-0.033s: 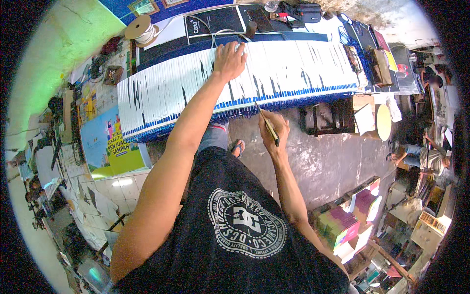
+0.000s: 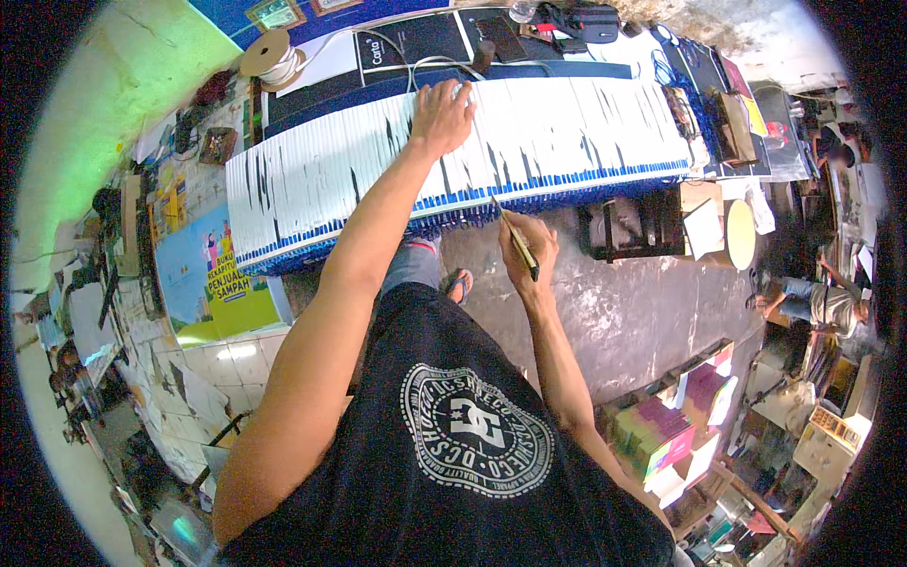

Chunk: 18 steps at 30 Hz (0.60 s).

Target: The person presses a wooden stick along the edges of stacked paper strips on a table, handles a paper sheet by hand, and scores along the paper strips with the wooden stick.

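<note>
Bare hands work on either side of a long row of white strips (image 2: 557, 123) that lies straight ahead of the body, its long axis running left to right while the single strips point away from the person. Left hand (image 2: 444, 123) is the one in contact: palm down, fingers loosely spread, resting on the row's far part. Right hand (image 2: 531, 253) sits just off the near edge, nearer the body and a little farther right, closed around a slender tool (image 2: 519, 244). That tool slants forward and slightly left, crossing the row's long axis, and its tip reaches the blue-marked near edge around mid-length; whether it touches cannot be told. Blue fringe (image 2: 557, 197) hangs along that edge.
</note>
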{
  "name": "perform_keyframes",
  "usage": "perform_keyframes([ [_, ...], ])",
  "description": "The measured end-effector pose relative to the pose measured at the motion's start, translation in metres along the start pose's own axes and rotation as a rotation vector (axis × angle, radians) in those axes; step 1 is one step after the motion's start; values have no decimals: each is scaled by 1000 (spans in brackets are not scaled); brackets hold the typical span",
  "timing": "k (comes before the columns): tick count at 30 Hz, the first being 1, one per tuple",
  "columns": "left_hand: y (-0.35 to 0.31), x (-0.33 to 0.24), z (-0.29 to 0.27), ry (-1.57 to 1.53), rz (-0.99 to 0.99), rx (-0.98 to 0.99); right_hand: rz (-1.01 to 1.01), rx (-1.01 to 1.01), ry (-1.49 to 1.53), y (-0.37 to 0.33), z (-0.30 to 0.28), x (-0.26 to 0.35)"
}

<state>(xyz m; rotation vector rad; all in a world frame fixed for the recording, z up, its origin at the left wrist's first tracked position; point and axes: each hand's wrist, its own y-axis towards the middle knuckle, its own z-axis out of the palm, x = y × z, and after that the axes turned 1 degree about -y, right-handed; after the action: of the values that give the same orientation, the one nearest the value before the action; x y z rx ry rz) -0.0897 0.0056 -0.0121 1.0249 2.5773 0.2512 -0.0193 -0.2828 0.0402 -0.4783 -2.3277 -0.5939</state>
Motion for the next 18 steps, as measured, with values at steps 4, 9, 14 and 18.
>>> perform_keyframes([
  [4,0,0,-1,6,-22,16,-61,-44,11,3,11,-9],
  [9,1,-4,-4,10,-17,37,-80,-55,-20,0,18,-15],
  [14,2,2,-1,-8,-3,39,-77,-45,-38,-33,-8,-17],
  [18,-4,15,-6,-80,50,-6,-62,-146,10,-44,-31,-4],
])
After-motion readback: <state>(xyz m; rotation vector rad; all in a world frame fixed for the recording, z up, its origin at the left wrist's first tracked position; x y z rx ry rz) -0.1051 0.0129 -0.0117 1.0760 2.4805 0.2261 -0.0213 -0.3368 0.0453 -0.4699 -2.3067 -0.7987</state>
